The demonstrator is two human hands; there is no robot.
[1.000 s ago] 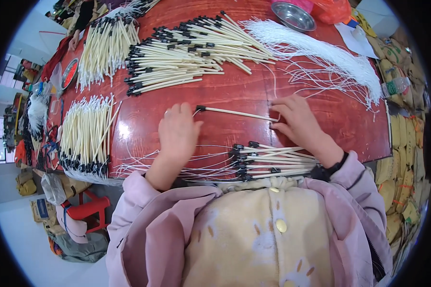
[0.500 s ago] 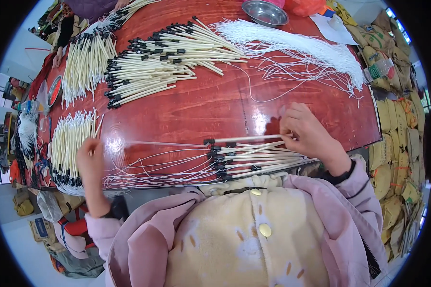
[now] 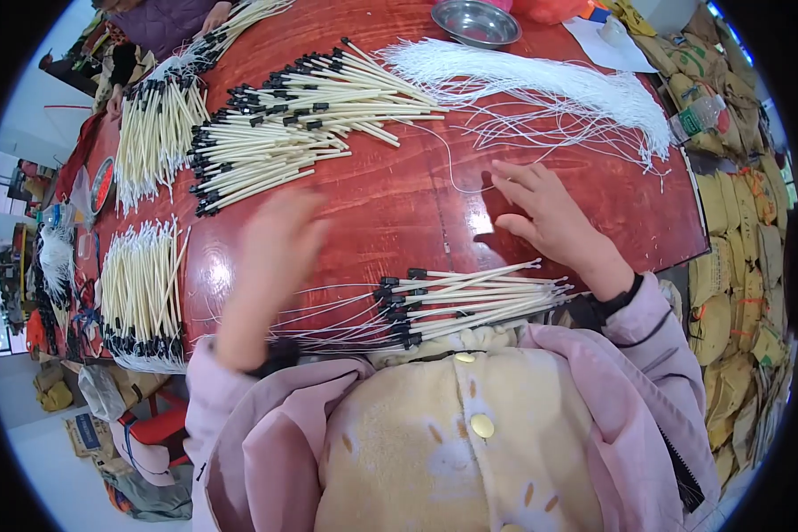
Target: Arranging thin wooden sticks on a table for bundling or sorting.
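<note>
Lying at the near edge of the glossy red wooden counter (image 3: pixel 399 213), cream sticks with black caps and white strings (image 3: pixel 470 301); right hand (image 3: pixel 550 217) spread flat beside them, empty; left hand (image 3: pixel 270 257) blurred, grip unclear.

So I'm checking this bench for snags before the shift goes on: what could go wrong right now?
The left hand is blurred with motion above loose white strings; it might catch them and drag the finished sticks out of line. That bundle lies at the table's near edge, against the person's jacket, so a lean could push sticks off. The right hand reaches toward tangled cords.
</note>
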